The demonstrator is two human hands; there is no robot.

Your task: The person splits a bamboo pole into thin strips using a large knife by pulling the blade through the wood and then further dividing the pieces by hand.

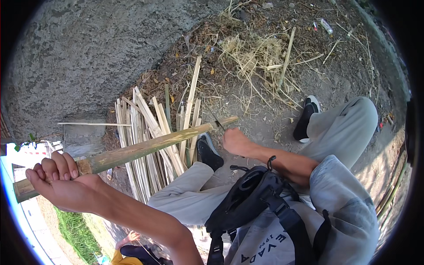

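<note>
Gripping a bamboo pole (150, 150), the left hand (66, 183) wraps it left of the strip pile (148, 115). The pole slants over that pile. Right of the pile, the right hand (236, 141) clenches a dark blade (218, 122) crossing the pole.

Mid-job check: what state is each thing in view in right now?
Long green-tan bamboo pole: held aslant, right end bare-tipped.
Left hand: closed around the pole's left part.
Thin dark-bladed knife: blade crossing the pole near its right end; handle hidden.
Right hand: closed in a fist at the knife.
Pale split strips: loosely piled on the ground.
Straw-coloured shavings: tangled, heaped.
Black fabric bag: worn at the front.
</note>
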